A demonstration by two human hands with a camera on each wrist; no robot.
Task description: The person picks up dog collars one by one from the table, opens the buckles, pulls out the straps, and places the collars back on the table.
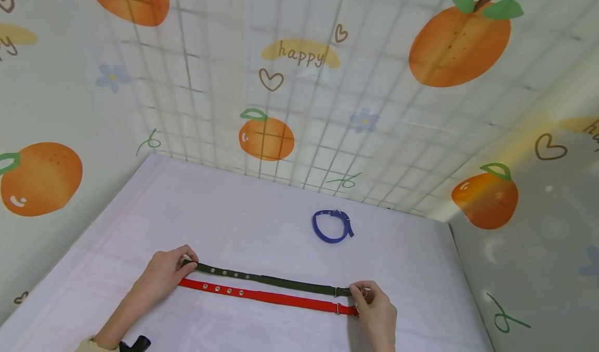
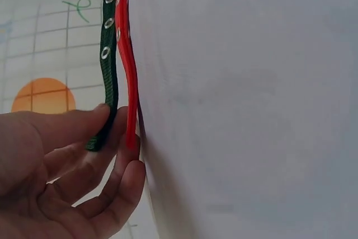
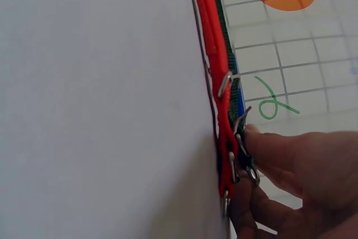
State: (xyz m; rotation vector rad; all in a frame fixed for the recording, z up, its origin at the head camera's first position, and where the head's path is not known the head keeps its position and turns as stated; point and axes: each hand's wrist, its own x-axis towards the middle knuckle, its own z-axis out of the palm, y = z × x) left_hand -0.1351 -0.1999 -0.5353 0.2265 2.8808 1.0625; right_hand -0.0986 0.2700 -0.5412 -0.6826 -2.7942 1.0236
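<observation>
A dark green collar strap (image 1: 295,284) with metal eyelets is stretched out straight between both hands. My left hand (image 1: 166,271) pinches its plain tip between thumb and fingers. At the buckle end, my right hand (image 1: 376,308) pinches the green collar beside its metal ring. Just in front lies a red collar (image 1: 290,299), parallel to the green one, with eyelets at the left and metal fittings (image 3: 232,166) at the right. In the left wrist view the red tip (image 2: 131,132) touches the left fingers. Farther back, a blue collar (image 1: 318,232) lies buckled into a loop.
The white tabletop (image 1: 224,201) is enclosed by a grid wall (image 1: 309,149) at the back and printed side panels with orange fruit pictures. A black object (image 1: 135,344) sits by the left sleeve (image 1: 95,346) at the bottom edge.
</observation>
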